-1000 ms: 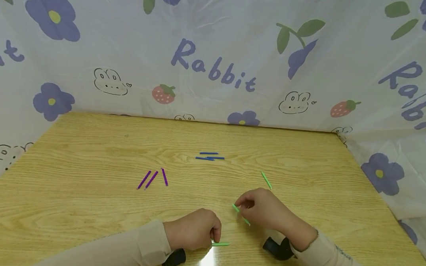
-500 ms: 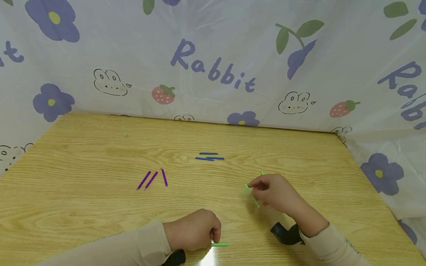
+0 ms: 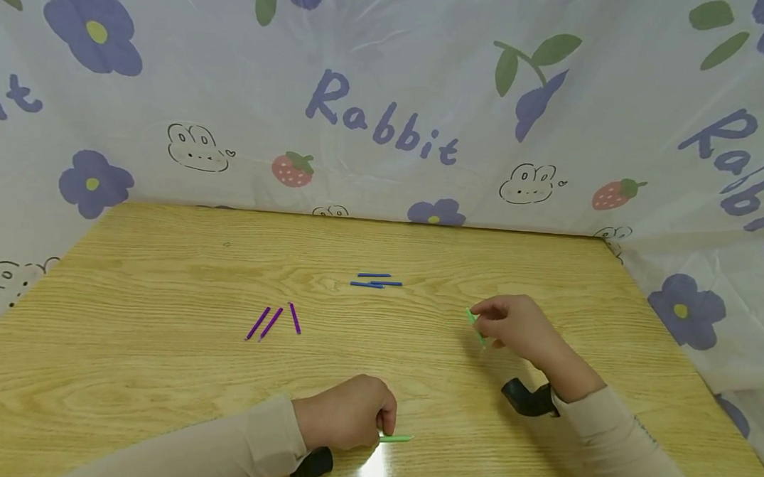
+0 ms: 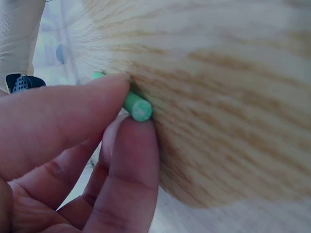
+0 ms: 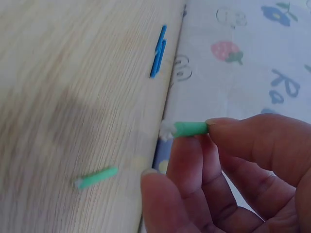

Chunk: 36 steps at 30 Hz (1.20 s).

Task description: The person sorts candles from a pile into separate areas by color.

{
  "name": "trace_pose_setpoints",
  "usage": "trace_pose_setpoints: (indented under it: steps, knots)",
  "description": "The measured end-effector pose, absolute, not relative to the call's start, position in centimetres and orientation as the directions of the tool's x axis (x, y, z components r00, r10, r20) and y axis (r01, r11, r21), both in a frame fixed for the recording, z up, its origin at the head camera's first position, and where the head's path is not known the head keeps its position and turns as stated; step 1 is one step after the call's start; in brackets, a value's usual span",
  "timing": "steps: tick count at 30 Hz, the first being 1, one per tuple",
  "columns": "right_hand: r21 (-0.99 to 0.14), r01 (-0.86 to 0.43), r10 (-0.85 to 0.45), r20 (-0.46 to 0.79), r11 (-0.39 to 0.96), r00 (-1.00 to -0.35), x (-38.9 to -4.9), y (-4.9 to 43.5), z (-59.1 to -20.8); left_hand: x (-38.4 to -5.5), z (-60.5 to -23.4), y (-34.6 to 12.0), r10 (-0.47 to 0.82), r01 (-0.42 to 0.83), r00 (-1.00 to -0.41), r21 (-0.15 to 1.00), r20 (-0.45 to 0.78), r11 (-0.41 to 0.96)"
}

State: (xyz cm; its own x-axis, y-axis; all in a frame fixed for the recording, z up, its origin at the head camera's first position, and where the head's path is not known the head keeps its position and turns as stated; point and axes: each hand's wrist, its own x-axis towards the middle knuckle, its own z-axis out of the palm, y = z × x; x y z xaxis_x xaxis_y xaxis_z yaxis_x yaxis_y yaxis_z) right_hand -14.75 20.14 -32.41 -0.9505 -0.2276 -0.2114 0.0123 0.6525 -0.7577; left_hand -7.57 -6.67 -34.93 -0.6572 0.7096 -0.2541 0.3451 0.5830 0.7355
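Observation:
My left hand (image 3: 349, 412) pinches a thin green candle (image 4: 141, 110) between thumb and finger, low over the table at the front middle. In the head view the candle's free end points right. Farther right, my right hand (image 3: 524, 331) pinches a second green candle (image 5: 191, 128), whose frayed white wick shows in the right wrist view. A third green candle (image 5: 98, 177) lies on the wood beside that hand. In the head view the held candle and the hand overlap it.
Three purple candles (image 3: 271, 324) lie apart at the left of the wooden table (image 3: 157, 399). Three blue candles (image 3: 374, 275) lie together at the back middle. A printed cloth (image 3: 390, 54) hangs behind the table. A black wrist mount (image 3: 529, 398) sits under each forearm.
My right hand has moved away and to the right with its green candle, until it overlaps the green candle lying there. My left hand has stayed in place.

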Motion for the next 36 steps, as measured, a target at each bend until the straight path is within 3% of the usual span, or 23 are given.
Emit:
trace_pose_setpoints:
  steps: [36]
  knots:
    - [-0.677, 0.153, -0.107, -0.325, 0.72, -0.94, -19.3, 23.4, -34.5, -7.6, -34.9, -6.7, 0.706, 0.307, -0.658, 0.762, -0.263, 0.57]
